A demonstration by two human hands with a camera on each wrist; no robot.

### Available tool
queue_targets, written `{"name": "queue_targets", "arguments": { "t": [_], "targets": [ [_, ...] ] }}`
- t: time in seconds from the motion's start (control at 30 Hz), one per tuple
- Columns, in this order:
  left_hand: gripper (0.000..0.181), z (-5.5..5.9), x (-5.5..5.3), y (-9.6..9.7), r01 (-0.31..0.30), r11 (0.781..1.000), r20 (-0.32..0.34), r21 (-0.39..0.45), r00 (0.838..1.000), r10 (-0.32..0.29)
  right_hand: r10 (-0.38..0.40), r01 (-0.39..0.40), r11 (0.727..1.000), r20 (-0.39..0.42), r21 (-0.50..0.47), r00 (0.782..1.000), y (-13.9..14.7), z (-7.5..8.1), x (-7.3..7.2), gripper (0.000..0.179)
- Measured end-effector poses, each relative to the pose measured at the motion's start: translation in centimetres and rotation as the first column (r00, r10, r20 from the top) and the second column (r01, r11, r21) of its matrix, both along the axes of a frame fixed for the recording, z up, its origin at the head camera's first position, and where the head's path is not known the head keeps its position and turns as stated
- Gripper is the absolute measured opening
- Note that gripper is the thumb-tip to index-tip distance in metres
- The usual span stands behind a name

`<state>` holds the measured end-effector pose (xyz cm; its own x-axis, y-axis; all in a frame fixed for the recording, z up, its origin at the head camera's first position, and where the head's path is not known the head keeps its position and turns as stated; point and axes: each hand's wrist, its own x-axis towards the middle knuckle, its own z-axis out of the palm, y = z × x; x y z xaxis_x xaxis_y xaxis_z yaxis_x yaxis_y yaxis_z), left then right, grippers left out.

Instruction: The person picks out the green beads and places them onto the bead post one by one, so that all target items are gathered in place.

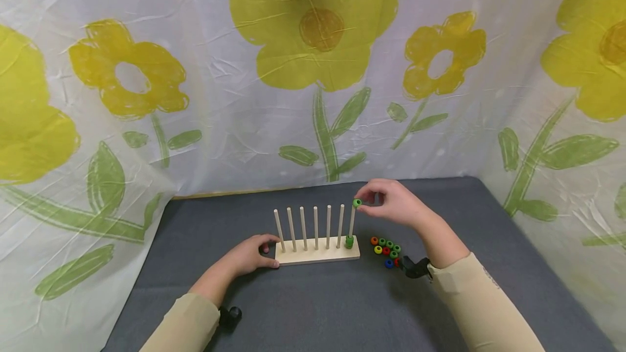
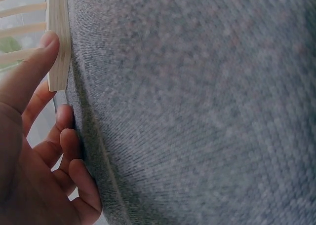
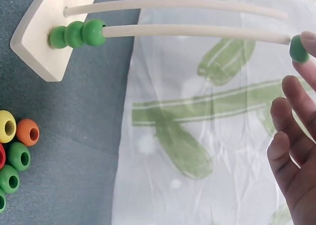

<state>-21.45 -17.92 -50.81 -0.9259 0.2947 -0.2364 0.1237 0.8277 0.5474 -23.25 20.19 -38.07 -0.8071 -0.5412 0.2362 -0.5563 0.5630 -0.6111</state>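
A pale wooden peg board [image 1: 317, 256] with a row of upright pegs stands on the grey cloth. My left hand [image 1: 246, 254] grips its left end, the thumb on the front edge and a finger behind, as the left wrist view also shows. Between thumb and finger, my right hand [image 1: 396, 201] pinches a green bead [image 3: 298, 49] at the tip of the rightmost peg [image 3: 197, 31]. Whether the peg has entered the bead's hole, I cannot tell. Three green beads [image 3: 74, 34] are stacked at the bottom of that peg; the other pegs carry none.
Right of the board lies a loose cluster of beads: several green beads [image 3: 19, 156], an orange bead [image 3: 28, 131], a yellow bead [image 1: 378, 250], a blue bead [image 1: 388, 264] and red ones [image 1: 386, 251]. A flower-printed curtain [image 1: 220, 140] hangs behind the cloth-covered table [image 1: 303, 308].
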Motion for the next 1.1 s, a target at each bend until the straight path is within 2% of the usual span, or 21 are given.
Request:
{"name": "queue_targets", "arguments": {
  "t": [0.43, 0.9, 1.1],
  "targets": [
    [0.059, -0.1, 0.1, -0.1, 0.008, 1.000, -0.004, 0.010, 1.000, -0.008, 0.018, -0.018, 1.000, 0.015, 0.006, 1.000, -0.5, -0.4, 0.0, 0.017],
    [0.059, -0.2, 0.0, -0.2, 0.008, 1.000, -0.003, 0.012, 1.000, -0.008, 0.016, -0.016, 1.000, -0.005, 0.003, 1.000, -0.5, -1.2, -0.3, 0.014],
    [0.060, -0.1, 0.0, -0.1, 0.010, 1.000, -0.003, 0.016, 1.000, -0.010, 0.015, -0.015, 1.000, 0.018, 0.010, 1.000, -0.6, -1.7, -0.5, 0.015]
  ]
}}
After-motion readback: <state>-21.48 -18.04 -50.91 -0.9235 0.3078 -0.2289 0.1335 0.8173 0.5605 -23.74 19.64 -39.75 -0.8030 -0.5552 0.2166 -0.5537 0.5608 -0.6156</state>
